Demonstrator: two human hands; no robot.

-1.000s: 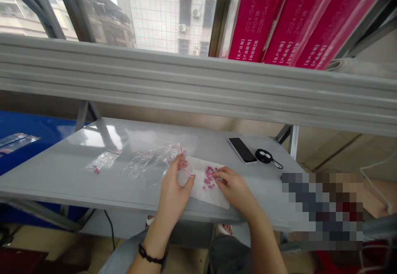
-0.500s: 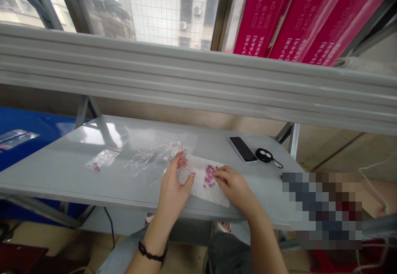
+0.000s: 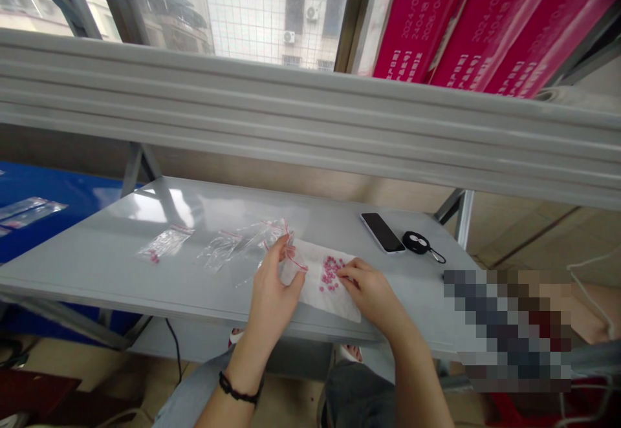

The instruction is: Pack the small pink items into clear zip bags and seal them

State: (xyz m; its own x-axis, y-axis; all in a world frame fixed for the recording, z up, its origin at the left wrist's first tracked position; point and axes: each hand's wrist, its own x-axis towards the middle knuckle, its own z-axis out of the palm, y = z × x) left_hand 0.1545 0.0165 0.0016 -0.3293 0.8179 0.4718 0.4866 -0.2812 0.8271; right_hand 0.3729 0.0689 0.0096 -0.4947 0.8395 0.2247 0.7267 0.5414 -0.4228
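Between the thumb and fingers of my left hand (image 3: 274, 286) is a clear zip bag (image 3: 294, 258) with a red seal line, its mouth spread apart. Small pink beads (image 3: 330, 274) lie loosely grouped on a white paper sheet (image 3: 310, 295) on the grey table. My right hand (image 3: 371, 289) rests over the right side of the sheet, thumb and fingertips pinched together at the edge of the beads. Whether a bead sits between those fingertips is too small to make out.
Left of my hands lie more clear zip bags (image 3: 220, 250) and a bag with a few pink beads (image 3: 167, 244). Behind my right hand are a phone (image 3: 383, 233) and a black round case (image 3: 416, 242) with a clip. A metal shelf beam (image 3: 291, 117) crosses above.
The view has shifted slightly. Both hands keep nearly the same pose, with the bag still in the left and the right fingertips still at the beads.
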